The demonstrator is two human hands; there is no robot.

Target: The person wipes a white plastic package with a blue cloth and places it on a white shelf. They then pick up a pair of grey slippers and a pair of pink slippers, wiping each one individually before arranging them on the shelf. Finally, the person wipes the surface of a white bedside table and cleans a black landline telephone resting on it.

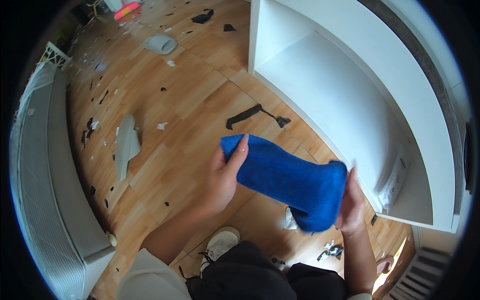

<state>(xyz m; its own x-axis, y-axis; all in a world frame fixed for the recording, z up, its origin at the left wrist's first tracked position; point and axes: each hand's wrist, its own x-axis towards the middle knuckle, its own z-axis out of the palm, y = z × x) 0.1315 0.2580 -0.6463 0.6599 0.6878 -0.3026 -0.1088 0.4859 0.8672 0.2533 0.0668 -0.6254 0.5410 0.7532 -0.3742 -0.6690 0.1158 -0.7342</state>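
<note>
A blue cloth (277, 174), folded into a long strip, is stretched between my two hands above the floor. My left hand (227, 180) grips its left end, the thumb lying on top. At the other end my right hand (351, 206) is against the cloth, partly hidden behind it and slightly blurred. The right part of the cloth hangs down in a rounded fold. Below and beyond my hands is the wood-patterned floor (195, 123), with torn black scraps (245, 114) lying on it.
On the right stands a white cabinet (318, 75) with an open compartment; a clear plastic packet (393, 183) lies inside. Grey slippers (126, 146) lie on the floor. Along the left runs a grey mattress (60, 187). A pink and yellow broom head (126, 10) is far off. White paper bits (162, 126) are scattered about.
</note>
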